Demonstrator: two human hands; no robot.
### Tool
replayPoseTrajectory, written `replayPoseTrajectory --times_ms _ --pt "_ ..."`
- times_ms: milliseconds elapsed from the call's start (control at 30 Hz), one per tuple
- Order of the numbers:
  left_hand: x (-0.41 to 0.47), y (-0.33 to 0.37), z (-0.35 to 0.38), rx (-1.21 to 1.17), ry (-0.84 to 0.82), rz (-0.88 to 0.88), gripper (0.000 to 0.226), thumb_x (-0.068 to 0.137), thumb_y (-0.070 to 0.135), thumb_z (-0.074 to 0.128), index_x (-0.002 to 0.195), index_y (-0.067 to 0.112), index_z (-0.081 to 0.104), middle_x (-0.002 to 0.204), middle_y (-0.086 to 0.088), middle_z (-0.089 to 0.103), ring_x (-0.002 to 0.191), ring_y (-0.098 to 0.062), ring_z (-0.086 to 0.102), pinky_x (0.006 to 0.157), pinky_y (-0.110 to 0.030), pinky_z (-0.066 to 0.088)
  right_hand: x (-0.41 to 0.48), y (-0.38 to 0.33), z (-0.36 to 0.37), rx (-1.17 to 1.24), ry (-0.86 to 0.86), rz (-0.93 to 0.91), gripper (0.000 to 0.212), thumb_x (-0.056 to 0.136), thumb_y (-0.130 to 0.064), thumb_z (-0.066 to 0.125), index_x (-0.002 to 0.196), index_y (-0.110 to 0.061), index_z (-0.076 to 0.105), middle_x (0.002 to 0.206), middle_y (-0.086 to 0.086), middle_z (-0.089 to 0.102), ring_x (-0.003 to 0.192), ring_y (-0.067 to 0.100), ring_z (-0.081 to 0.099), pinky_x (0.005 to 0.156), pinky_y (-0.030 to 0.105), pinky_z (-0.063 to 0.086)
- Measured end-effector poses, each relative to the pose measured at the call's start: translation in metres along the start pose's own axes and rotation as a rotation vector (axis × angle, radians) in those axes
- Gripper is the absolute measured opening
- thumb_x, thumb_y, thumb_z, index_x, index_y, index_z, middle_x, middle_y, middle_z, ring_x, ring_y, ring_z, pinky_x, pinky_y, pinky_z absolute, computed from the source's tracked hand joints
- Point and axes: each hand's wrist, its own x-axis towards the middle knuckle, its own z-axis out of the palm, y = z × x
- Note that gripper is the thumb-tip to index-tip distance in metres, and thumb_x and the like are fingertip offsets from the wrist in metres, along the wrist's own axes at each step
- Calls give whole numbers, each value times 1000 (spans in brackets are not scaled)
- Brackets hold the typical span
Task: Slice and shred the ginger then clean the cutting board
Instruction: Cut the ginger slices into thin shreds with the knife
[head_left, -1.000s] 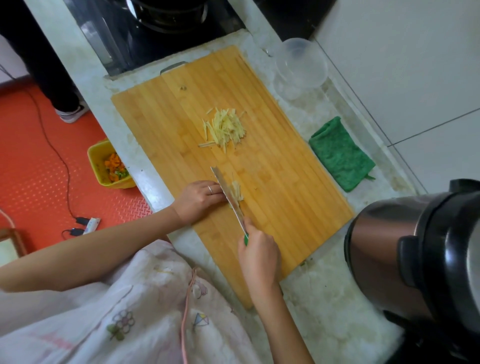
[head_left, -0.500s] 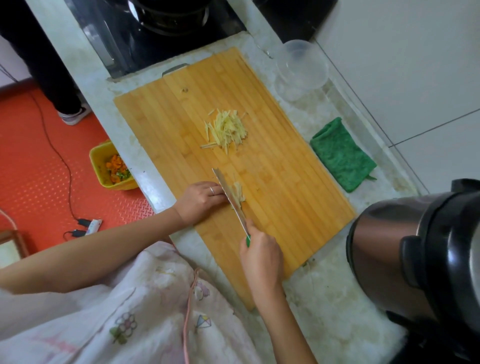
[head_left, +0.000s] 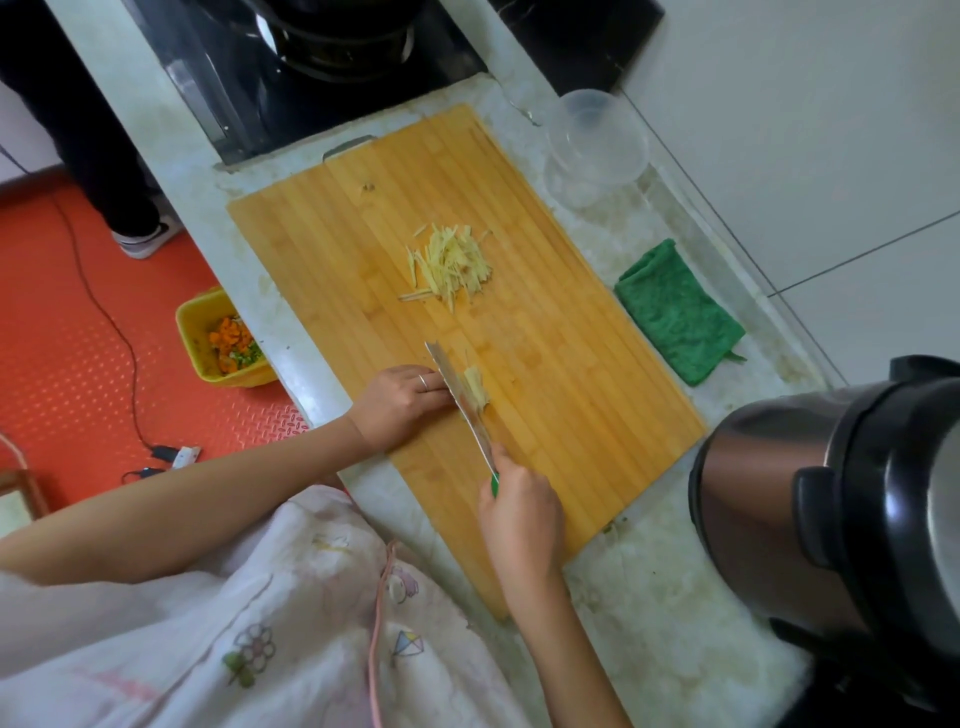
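On the pale speckled stone counter (head_left: 649, 597) lies a long rectangular bamboo cutting board (head_left: 571, 364), set at an angle.

Surroundings:
- Black glass stove (head_left: 234, 78) just beyond the board's far end.
- Clear round plastic container (head_left: 597, 137) beside the far right corner.
- Folded green cloth (head_left: 675, 312) on the counter, right of the board, near it.
- Large stainless steel cooker with a black lid (head_left: 831, 519) at the near right. Its rounded wall stands close to the board's near right corner.
- Yellow plastic bin (head_left: 195, 322) holding orange and green scraps, on the red floor mat (head_left: 62, 338) below the counter edge.

Task items:
- Loose pile of pale yellow shredded ginger (head_left: 452, 262) on the board's middle, toward the far end.
- Small clump of cut ginger strips (head_left: 475, 387) touching the right face of the blade, well apart from the pile.

Hands:
- The right hand (head_left: 519, 519) is wrapped around the green handle of a steel-bladed knife (head_left: 462, 400), knuckles up, blade pointing away with its edge down on the board.
- The left hand (head_left: 397, 405) rests on the board against the blade's left side. Its fingers are curled, and a ring shows on one of them. The blade hides the fingertips, so I cannot tell whether they pin any ginger.
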Motion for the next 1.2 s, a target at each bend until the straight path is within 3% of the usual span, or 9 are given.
replayPoseTrajectory --times_ms 200,367,500,733,933,1200 --pt "-2 -1 3 18 3 -1 27 102 21 39 100 13 66 98 -7 72 74 -26 69 62 -28 51 14 -6 4 35 -7 41 47 96 -20 47 142 -28 40 107 10 68 99 27 63 65 30 39" --pt "-1 0 2 -4 11 -6 23 102 21 40 102 14 62 96 -8 72 74 -27 69 62 -30 55 12 -7 0 16 3 13 48 97 -21 46 143 -28 38 107 9 68 99 26 63 69 33 43" --pt "1 1 -1 7 16 13 18 102 23 37 102 17 54 91 -8 72 71 -26 68 61 -28 53 0 -2 1 12 7 0 47 97 -21 44 144 -29 38 108 6 69 99 23 64 65 28 37" --pt "-2 0 4 39 25 -12 38 100 19 41 91 5 74 96 -9 72 77 -26 69 63 -29 56 18 -13 3 12 6 31 47 97 -22 47 142 -28 39 107 9 68 100 27 63 69 33 44" --pt "1 0 1 80 55 8 40 101 22 41 87 6 75 92 -7 73 73 -25 68 64 -28 49 5 -5 3 30 17 4 47 97 -19 44 143 -27 40 106 8 69 96 25 64 62 28 34" --pt "0 2 3 72 49 -3 43 102 23 39 87 6 75 94 -7 73 76 -25 70 62 -28 55 18 -12 6 12 13 31 46 97 -20 45 142 -27 40 106 8 68 100 26 63 67 33 43"
